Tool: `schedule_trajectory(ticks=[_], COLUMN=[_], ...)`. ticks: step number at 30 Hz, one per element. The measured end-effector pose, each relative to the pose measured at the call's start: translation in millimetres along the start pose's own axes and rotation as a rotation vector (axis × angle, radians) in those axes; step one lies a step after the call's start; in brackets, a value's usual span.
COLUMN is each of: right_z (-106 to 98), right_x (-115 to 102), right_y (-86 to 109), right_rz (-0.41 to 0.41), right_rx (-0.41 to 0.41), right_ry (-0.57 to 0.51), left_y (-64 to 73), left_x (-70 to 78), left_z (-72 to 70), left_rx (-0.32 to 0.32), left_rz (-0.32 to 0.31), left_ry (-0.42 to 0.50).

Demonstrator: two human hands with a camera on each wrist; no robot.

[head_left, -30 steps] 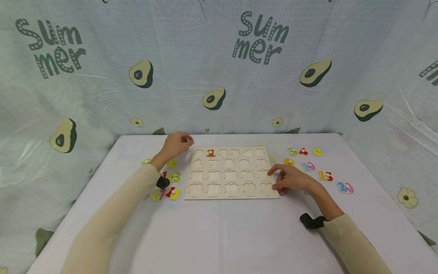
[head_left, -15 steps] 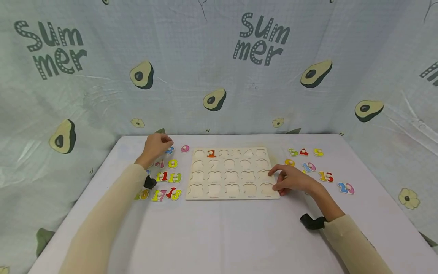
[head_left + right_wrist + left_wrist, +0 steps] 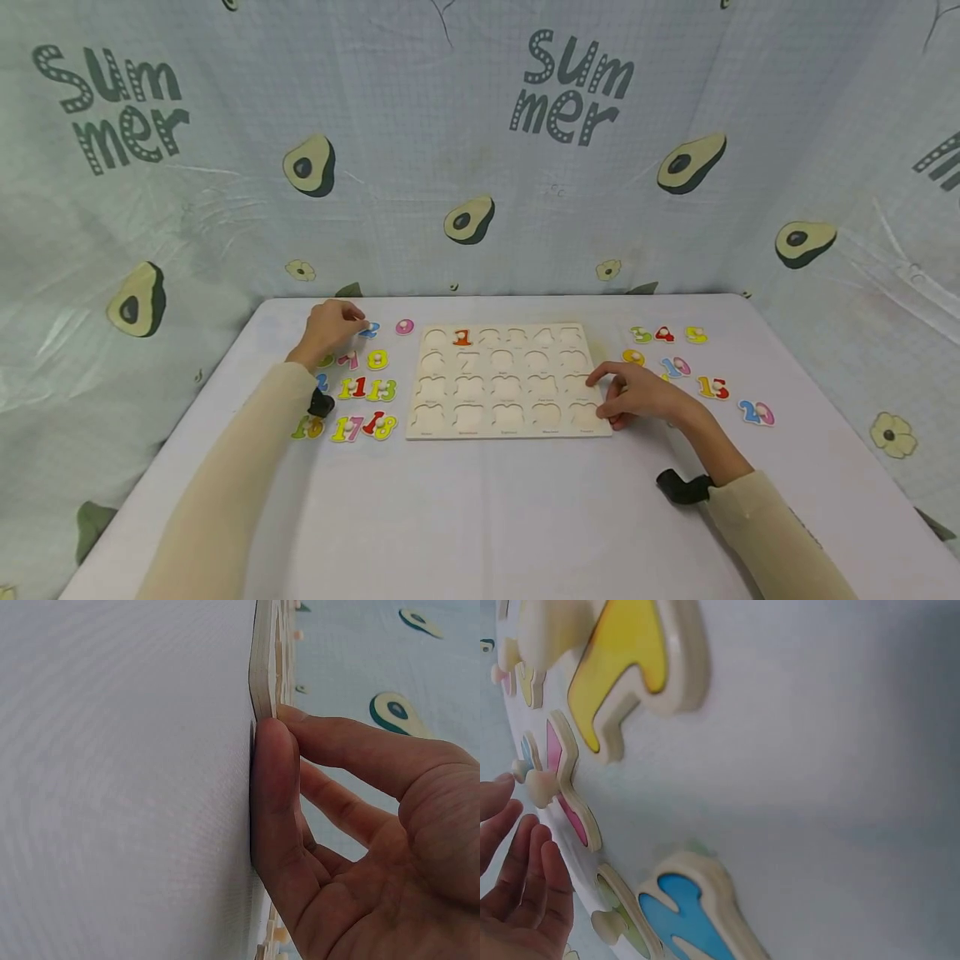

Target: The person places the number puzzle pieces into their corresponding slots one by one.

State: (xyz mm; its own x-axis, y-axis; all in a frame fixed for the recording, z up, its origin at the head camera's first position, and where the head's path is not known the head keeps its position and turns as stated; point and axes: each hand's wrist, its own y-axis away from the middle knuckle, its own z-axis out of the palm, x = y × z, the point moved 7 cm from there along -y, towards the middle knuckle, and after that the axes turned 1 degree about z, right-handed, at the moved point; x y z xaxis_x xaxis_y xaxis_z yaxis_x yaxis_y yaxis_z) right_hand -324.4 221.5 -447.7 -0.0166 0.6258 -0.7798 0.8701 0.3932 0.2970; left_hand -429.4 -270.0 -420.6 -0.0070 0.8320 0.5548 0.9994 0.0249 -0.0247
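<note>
My left hand (image 3: 328,327) reaches to a blue number 2 puzzle piece (image 3: 371,331) at the table's back left. In the left wrist view its thumb tip (image 3: 505,780) is right at that piece's small round knob (image 3: 519,772), the index fingertip just below; I cannot tell if they pinch it. A pale wooden number puzzle board (image 3: 483,436) lies flat mid-table, with an orange 1 (image 3: 462,337) in its top row and the other visible recesses bare. My right hand (image 3: 637,390) grips the board's right edge between thumb (image 3: 276,769) and index finger.
Left of the board lie several number pieces, including a pink 0 (image 3: 405,327), a yellow 8 (image 3: 377,359) and a 17 (image 3: 347,429). To its right are more, among them a red 4 (image 3: 664,333), a 15 (image 3: 713,387) and a 20 (image 3: 757,413). A printed cloth (image 3: 390,108) hangs behind.
My left hand has moved left from beside the board's back left corner to the blue 2, uncovering the pink 0 and other pieces. My right hand has stayed at the board's edge.
</note>
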Motion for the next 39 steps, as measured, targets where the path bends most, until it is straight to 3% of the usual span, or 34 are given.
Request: schedule_trajectory(ticks=[4, 9, 18, 23, 39], right_z=[0.1, -0.3, -0.8, -1.0, -1.5], right_x=[1.6, 3.1, 3.7, 4.2, 2.6], right_y=[-0.7, -1.4, -1.6, -2.1, -1.4], right_rz=[0.000, 0.005, 0.002, 0.002, -0.007], right_rx=[-0.002, 0.001, 0.003, 0.001, -0.004], right_ry=[0.000, -0.006, -0.004, -0.005, -0.005], left_y=[-1.0, -3.4, -10.2, -14.7, -14.0], left_x=[8.1, 29.1, 56.6, 61.2, 61.9], left_z=[2.7, 9.6, 31.5, 38.4, 38.6], left_rx=[0.017, 0.021, -0.086, -0.090, -0.086], left_rz=[0.038, 0.125, 0.170, 0.222, 0.172], left_ry=[0.017, 0.018, -0.036, -0.091, -0.085])
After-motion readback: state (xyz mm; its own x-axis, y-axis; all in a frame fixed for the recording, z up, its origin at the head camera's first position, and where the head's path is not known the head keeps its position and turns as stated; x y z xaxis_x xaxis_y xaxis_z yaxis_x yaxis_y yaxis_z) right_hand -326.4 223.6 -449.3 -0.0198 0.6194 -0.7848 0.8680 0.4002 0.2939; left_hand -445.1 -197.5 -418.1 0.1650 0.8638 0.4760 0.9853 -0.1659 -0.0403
